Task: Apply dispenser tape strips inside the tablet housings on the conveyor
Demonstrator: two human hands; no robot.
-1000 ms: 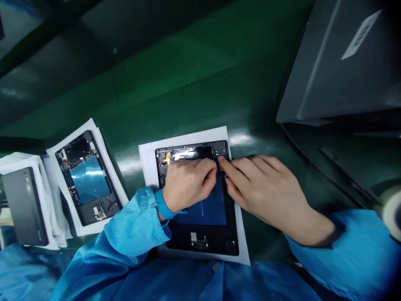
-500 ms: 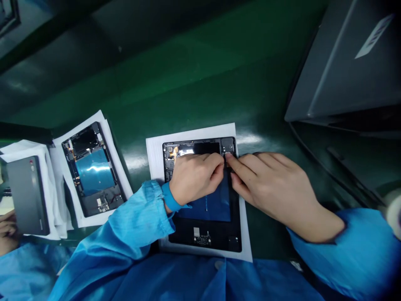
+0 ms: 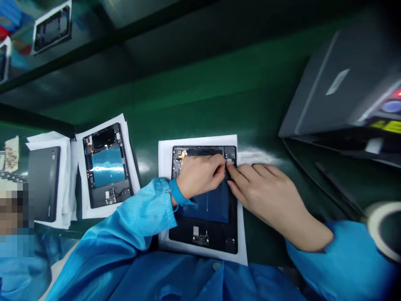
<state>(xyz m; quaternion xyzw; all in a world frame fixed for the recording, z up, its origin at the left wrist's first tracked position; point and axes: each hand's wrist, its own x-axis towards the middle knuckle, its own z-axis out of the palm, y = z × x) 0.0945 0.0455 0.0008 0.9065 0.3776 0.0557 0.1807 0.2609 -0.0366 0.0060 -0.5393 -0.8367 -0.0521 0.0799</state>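
Note:
An opened tablet (image 3: 216, 236), its circuit boards and blue-covered battery (image 3: 203, 209) exposed, lies on white paper (image 3: 165, 156) in front of me. My left hand (image 3: 200, 173) reaches over its upper part, fingers curled together in a pinch near the upper right edge. Whatever those fingertips hold, if anything, is hidden. From the right comes my right hand (image 3: 266, 192), its index fingertip touching the tablet's right edge beside the left fingertips. The right thumb rests lower and apart from the index finger, and nothing shows between them. A blue band (image 3: 178, 193) circles my left wrist.
Left of me, a second opened tablet (image 3: 108, 167) lies on paper, and beyond it a closed grey one (image 3: 45, 184). Another person's sleeve (image 3: 21, 259) is at lower left. A grey machine (image 3: 326, 88), a cable (image 3: 307, 171) and a tape roll (image 3: 372, 225) are at right.
The camera view has shifted, showing more of the shelf and machine. Both hands stay at the tablet's upper right edge, with only slight finger movement.

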